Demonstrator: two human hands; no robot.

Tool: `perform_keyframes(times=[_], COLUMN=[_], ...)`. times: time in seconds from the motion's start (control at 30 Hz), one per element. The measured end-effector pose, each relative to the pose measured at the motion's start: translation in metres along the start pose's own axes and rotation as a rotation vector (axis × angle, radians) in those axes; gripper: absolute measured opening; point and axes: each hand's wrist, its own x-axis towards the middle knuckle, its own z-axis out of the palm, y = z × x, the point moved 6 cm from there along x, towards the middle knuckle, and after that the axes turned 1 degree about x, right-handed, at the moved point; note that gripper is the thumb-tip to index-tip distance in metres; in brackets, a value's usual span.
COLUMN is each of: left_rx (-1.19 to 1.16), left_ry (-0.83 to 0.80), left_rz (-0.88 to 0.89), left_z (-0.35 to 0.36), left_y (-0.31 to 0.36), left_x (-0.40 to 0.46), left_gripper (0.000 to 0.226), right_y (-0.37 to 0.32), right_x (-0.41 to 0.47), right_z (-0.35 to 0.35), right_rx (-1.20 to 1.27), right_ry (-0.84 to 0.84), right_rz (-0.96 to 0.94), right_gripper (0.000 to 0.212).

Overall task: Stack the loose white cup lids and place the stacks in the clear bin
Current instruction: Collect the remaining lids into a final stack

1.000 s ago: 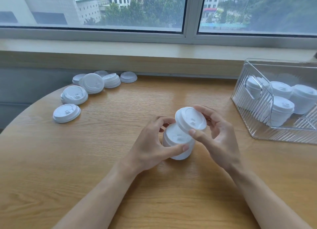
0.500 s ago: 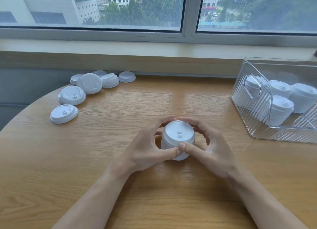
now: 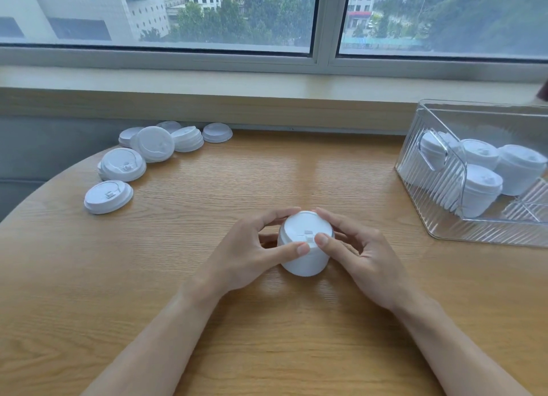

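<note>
On the table (image 3: 207, 277), well left of the clear bin (image 3: 444, 226), a stack of lids (image 3: 304, 256) stands upright between my hands. My left hand (image 3: 249, 259) and right hand (image 3: 364, 259) curl round it, thumbs on its top, fingers touching its far side.

Left hand (image 3: 252, 253) and right hand (image 3: 364, 256) near the table's front edge, fingers curled inward. Thumbs nearly touching. Forearms angling in from below.
</note>
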Motion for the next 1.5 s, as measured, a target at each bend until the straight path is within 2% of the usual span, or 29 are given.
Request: perform_keyframes(times=[0.3,0.5,0.7,0.83,0.93,1.07,1.17,1.33,1.5], left_rx=[-0.074,-0.063,-0.055,-0.089,-0.056,0.141,0.345,0.635,0.703], left_ry=[-0.046,-0.025,-0.03,0.111,0.234,0.362,0.408,0.429,0.493], left_rz=[-0.026,-0.003,0.0,-0.027,-0.058,-0.09,-0.119,-0.216,-0.297], left_z=[0.002,0.002,0.006,-0.002,-0.014,-0.035,-0.055,-0.097,-0.14], left_y=[-0.005,-0.007,-0.009,-0.008,-0.009,-0.012,-0.015,-0.027,-0.043], left_x=[0.002,0.0,-0.004,-0.012,-0.022,-0.045,-0.068,-0.105,-0.132], left_gripper=[0.064,0.069,0.075,0.072,0.062,0.039,0.041,0.05,0.054], right_y=[0.005,0.003,0.001,-0.005,-0.021,-0.054,-0.067,-0.073,-0.078], right_x=[-0.003,-0.005,-0.007,-0.01,-0.015,-0.029,-0.038,-0.032,-0.009], right_z=[0.001,0.005,0.007,0.004,-0.002,0.013,0.046,0.113,0.152], right_rx=[-0.028,-0.026,0.045,0.044,-0.157,-0.403,-0.451,-0.51,-0.559], right_ry=[-0.001,0.009,0.021,0.119,0.276,0.412,0.321,0.111,0.039], right_rz=[0.029,0.01,0.037,0.046,-0.043,-0.353,-0.462,-0.37,-0.299], right_gripper=[0.075,0.058,0.061,0.062,0.049,0.029,0.026,0.03,0.033])
